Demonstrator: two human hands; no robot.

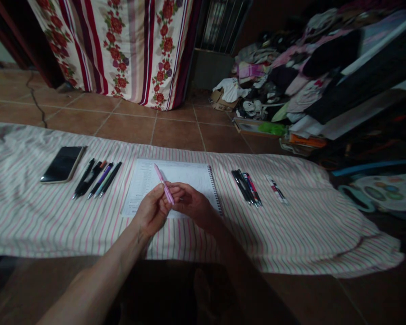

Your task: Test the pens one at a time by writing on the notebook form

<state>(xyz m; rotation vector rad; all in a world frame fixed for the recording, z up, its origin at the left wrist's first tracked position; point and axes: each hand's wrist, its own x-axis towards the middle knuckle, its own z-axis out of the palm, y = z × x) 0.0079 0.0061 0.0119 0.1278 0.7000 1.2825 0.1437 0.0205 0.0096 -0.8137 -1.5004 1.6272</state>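
Observation:
Over the open spiral notebook [192, 174], my left hand [154, 210] grips a pink pen [164, 184] between thumb and fingers. The pen is tilted, its upper end pointing away and slightly left. My right hand [192, 203] is closed at the pen's lower part, its fingertips meeting those of my left hand. Printed or written lines show on the notebook page, too faint to read. Left of the notebook lies a row of several pens [98, 179]. To its right are a smaller group of pens [246, 187] and a white-and-dark pen-like item [276, 189].
A striped cloth [307, 225] covers the low surface. A smartphone [63, 164] lies at its left. Beyond are a tiled floor [176, 126], a floral curtain [128, 49] and a heap of clothes [277, 76]. A painted plastic chair [389, 192] stands at the right.

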